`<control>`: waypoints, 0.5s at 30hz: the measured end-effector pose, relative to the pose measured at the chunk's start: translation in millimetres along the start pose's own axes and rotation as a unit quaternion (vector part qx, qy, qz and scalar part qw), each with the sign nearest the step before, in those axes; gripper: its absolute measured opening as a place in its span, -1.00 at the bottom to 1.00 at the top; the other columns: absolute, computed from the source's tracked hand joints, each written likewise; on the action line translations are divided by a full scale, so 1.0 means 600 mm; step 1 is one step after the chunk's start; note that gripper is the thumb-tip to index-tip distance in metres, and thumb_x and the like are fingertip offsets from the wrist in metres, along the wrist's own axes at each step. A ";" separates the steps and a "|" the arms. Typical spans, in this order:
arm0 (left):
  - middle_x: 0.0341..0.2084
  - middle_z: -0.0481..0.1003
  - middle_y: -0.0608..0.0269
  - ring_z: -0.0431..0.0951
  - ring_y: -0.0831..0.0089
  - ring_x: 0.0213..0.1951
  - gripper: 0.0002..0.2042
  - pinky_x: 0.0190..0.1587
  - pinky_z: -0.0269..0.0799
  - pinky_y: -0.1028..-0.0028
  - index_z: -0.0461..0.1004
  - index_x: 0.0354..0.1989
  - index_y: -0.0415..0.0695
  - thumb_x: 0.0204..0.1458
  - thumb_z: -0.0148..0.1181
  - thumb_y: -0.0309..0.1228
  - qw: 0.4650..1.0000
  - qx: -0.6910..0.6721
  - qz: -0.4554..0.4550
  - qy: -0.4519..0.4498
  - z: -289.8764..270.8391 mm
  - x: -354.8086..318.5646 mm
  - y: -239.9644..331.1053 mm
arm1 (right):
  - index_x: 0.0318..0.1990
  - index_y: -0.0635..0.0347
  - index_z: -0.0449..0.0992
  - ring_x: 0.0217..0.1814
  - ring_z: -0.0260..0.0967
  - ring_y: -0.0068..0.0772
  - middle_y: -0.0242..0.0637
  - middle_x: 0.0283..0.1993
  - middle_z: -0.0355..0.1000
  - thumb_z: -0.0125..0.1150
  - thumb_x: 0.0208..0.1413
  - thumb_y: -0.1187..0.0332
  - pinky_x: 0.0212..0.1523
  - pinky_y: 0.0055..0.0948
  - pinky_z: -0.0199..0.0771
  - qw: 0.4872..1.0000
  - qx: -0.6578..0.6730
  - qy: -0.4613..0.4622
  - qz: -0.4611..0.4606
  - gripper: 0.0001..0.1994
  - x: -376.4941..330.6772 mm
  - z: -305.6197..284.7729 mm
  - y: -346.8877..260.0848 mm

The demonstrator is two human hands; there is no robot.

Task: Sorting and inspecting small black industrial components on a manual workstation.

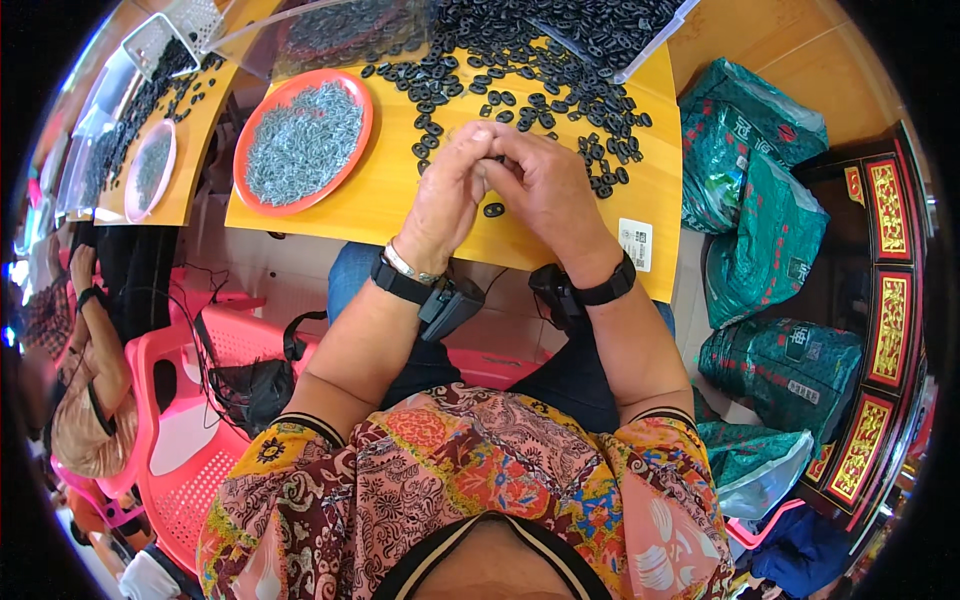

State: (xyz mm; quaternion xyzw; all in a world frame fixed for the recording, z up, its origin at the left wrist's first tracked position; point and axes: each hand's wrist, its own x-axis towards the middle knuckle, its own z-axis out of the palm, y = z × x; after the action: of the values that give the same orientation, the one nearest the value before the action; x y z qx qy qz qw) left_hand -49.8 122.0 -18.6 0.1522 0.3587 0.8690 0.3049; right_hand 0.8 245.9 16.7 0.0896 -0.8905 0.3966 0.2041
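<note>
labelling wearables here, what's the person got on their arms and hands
Both forearms are bare, and so are the hands. The left wrist has a thin silver bracelet and, behind it, a black strap with a boxy dark grey device underneath. The right wrist has a black strap with a black device. The short sleeves are patterned pink, yellow and maroon, with dark striped cuffs.

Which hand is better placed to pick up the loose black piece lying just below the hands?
Probably the right hand. The single black piece lies on the yellow table just under its thumb side, while the left hand sits slightly farther left. Both hands are pressed together around a small part, so the margin is slim.
</note>
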 end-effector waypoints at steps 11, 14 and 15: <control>-0.30 0.43 0.29 0.41 0.56 -0.34 -0.69 -0.20 0.30 0.58 0.35 -0.05 -0.26 0.16 -0.11 -0.29 0.999 0.042 -0.008 -0.006 -0.004 0.002 -0.001 | -0.20 0.12 0.50 -0.41 0.38 -0.18 -0.22 -0.45 0.43 0.17 -0.06 0.44 -0.36 -0.31 0.38 0.993 -0.095 0.043 -0.057 -0.79 -0.001 0.004 0.007; -0.29 0.43 0.29 0.42 0.56 -0.32 -0.68 -0.19 0.31 0.57 0.34 -0.04 -0.27 0.16 -0.09 -0.30 0.999 0.049 -0.008 0.004 0.008 0.000 -0.003 | -0.22 0.12 0.49 -0.38 0.40 -0.16 -0.21 -0.41 0.46 0.12 -0.02 0.41 -0.33 -0.29 0.40 0.991 -0.120 0.039 -0.045 -0.83 -0.003 0.001 0.005; -0.29 0.43 0.29 0.42 0.56 -0.32 -0.68 -0.19 0.31 0.57 0.34 -0.04 -0.27 0.16 -0.09 -0.30 0.999 0.048 -0.008 0.004 0.014 -0.001 -0.002 | -0.24 0.13 0.49 -0.34 0.42 -0.15 -0.21 -0.36 0.49 0.08 0.02 0.37 -0.30 -0.28 0.43 0.989 -0.141 0.022 -0.028 -0.84 -0.003 -0.001 0.004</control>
State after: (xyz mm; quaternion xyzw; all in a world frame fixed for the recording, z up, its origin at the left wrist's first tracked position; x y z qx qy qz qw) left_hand -44.6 126.7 -13.4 0.1610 0.4026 0.8488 0.3026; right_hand 1.8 248.0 14.3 0.0761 -0.9299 0.2631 0.2455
